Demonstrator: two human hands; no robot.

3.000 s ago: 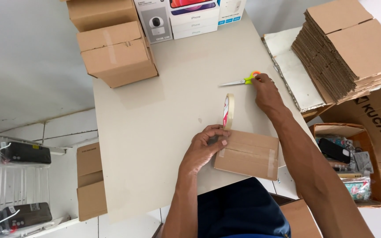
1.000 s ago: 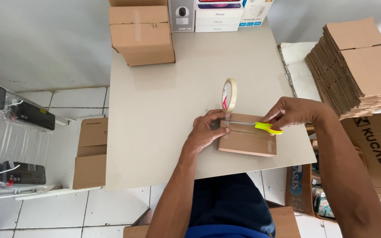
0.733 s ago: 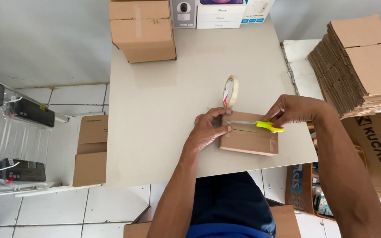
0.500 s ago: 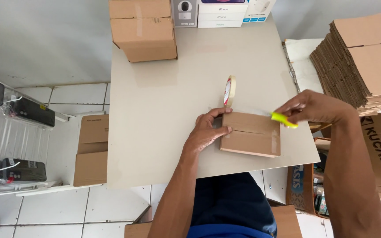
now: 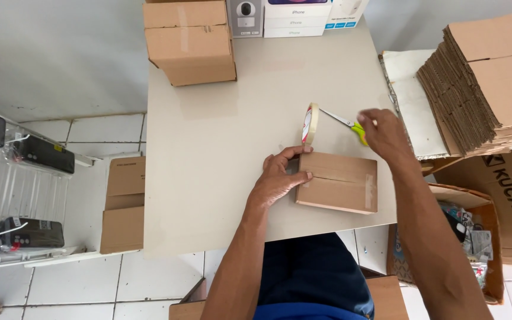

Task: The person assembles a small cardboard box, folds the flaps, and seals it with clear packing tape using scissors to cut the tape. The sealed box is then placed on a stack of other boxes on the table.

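A small flat cardboard box, taped along its top seam, lies near the front edge of the cream table. My left hand presses on the box's left end, thumb and fingers spread over its corner. A roll of clear tape stands on edge just behind the box. My right hand holds yellow-handled scissors above the table, behind the box's right end, blades pointing left toward the tape roll.
Stacked brown boxes and white product boxes stand at the table's far edge. A pile of flat cardboard blanks lies to the right. An open carton with packets sits below it. Wire shelving stands at left.
My right hand cut across the box with the scissors, then lifted them away up and to the right. The left hand stayed on the box's left end.
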